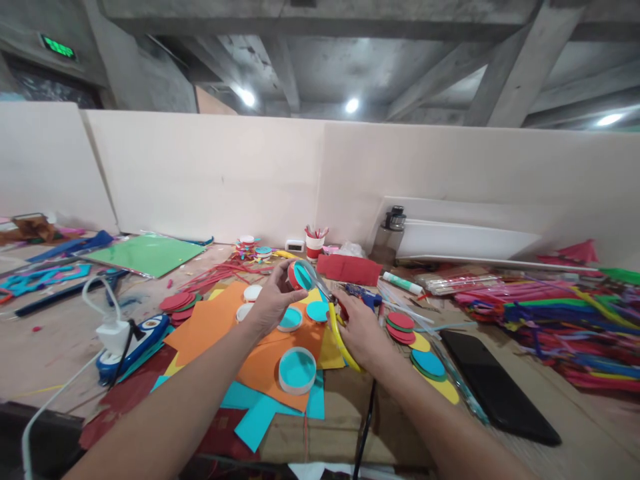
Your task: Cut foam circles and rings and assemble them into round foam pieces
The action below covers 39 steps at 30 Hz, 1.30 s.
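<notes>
My left hand (273,301) grips a small round drum-like piece (302,275) with a red rim and a blue face, tilted up over the table. In my right hand (364,331) is a pair of scissors (341,345) with a yellow handle, its metal blades reaching up against the round piece. How far the blades are apart is hard to see. Below both hands lie orange sheets (215,323), with a white ring with a blue face (297,371) and several smaller discs on them. Blue paper strips (256,421) stick out underneath.
Stacked red discs (401,325), blue discs (428,364) and a black phone (500,387) lie to the right, before colourful pipe cleaners (560,313). On the left is a power strip (133,350) with cables. A cup (315,245) and a bottle (387,237) stand behind.
</notes>
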Tool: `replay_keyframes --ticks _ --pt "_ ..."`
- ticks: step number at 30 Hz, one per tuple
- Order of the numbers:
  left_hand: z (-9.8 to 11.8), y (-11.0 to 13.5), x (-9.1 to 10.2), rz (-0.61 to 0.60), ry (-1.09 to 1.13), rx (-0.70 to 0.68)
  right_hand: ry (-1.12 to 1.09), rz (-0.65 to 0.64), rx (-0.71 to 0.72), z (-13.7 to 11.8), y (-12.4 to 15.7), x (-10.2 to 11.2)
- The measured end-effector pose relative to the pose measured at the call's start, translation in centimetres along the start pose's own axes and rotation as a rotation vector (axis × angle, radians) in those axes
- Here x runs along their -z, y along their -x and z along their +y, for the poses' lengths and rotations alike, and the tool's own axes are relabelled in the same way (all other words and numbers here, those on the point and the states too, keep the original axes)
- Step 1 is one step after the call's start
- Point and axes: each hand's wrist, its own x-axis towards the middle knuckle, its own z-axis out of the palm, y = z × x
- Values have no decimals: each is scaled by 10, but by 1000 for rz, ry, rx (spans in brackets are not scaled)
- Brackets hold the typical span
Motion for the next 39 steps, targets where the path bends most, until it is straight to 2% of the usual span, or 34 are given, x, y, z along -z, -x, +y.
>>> replay_keyframes --ticks 11,20,32,39 --pt "-2 -1 4 5 -57 -11 19 11 30 -3 2 5" --pt "5 0 1 23 -29 38 182 64 19 3 3 4" --pt "12 0 7 -48 0 108 204 30 23 11 1 5" --pt "13 -2 14 -94 19 108 257 26 5 7 0 8"
